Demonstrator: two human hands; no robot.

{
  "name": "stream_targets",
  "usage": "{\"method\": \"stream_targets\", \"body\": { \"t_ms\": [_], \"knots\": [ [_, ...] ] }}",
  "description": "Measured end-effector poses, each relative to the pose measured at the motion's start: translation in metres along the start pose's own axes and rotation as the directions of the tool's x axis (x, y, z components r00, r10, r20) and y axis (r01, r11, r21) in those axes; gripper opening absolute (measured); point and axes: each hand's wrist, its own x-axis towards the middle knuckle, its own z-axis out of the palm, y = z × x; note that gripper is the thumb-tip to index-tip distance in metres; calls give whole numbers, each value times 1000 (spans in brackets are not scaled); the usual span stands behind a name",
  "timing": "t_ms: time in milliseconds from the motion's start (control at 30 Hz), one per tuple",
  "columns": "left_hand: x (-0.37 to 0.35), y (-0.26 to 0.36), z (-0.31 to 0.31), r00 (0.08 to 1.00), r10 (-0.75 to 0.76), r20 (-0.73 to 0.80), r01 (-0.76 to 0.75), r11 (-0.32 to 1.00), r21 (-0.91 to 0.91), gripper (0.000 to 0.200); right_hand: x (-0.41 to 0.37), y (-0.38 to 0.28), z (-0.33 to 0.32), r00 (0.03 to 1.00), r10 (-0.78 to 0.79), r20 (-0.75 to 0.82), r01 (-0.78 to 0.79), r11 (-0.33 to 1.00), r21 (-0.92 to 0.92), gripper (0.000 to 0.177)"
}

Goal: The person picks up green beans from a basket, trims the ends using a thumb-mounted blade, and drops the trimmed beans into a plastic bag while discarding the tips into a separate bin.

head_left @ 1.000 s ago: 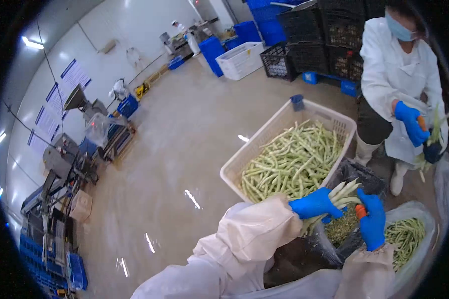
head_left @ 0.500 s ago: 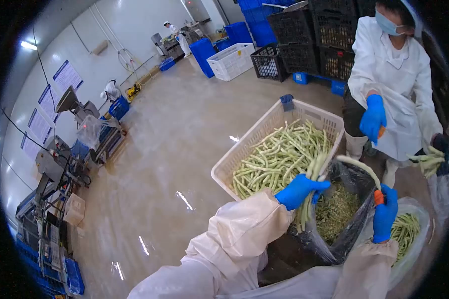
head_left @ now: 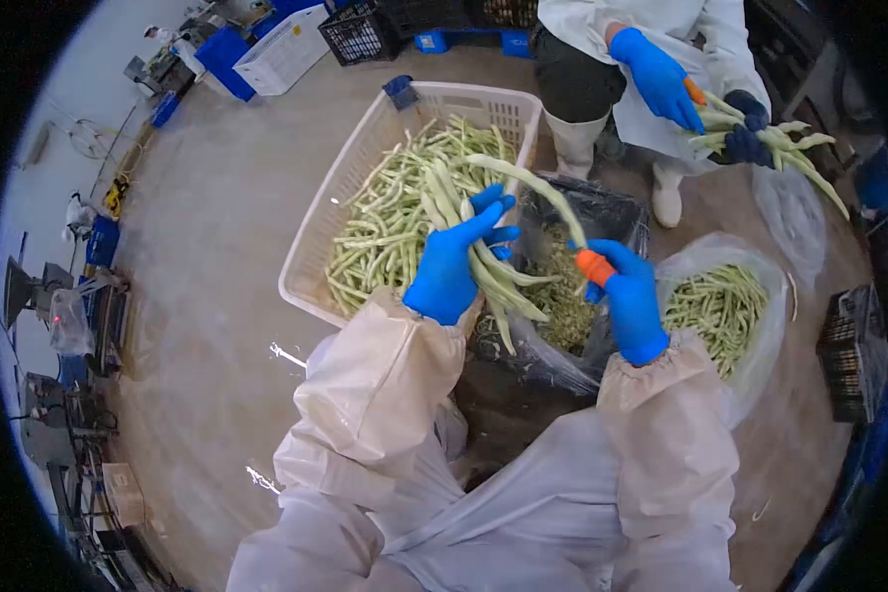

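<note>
Clutching a bunch of beans (head_left: 498,284), long, pale green and smooth, the left hand (head_left: 451,268) has its grip wrapped round the middle, fingertips a bit splayed; right hand (head_left: 629,306) is clenched on a stubby orange tool handle (head_left: 594,266); one curved bean (head_left: 533,187) arches from it over the crinkly black bag (head_left: 617,212); slatted white plastic basket (head_left: 311,247) just behind.

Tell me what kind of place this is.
Likely a vegetable-processing workshop: a white crate heaped with green beans, people in white coats and blue gloves trimming bunches, machinery by the wall.
</note>
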Motion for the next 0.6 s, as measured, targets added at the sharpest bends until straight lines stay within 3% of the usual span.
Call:
{"method": "stream_targets", "body": {
  "t_ms": [200, 300, 333, 400, 533, 600],
  "knots": [
    [-5, 8, 9, 997, 79, -10, -78, 996, 52, 41, -4, 12, 7, 941, 169, 294, -187, 982, 33, 24],
    [-5, 5, 12, 988, 131, -81, -110, 969, 221, 36, -7, 10, 13, 926, 241, 292, -220, 970, -105, 24],
    [-6, 5, 13, 986, 144, -86, -111, 946, 306, 35, -6, 12, 14, 983, 36, 181, -4, 984, -177, 24],
    [-7, 6, 15, 983, 160, -95, -99, 882, 461, 32, -3, 13, 16, 921, -389, 14, 364, 846, -390, 24],
    [-5, -10, 14, 989, 40, -140, 44, 833, 551, 29, 3, -1, 4, 903, -429, 18, 418, 869, -266, 31],
    [-7, -16, 16, 995, -1, -103, 64, 789, 611, 27, 1, -5, 3, 872, -488, 34, 475, 827, -300, 34]
  ]
}}
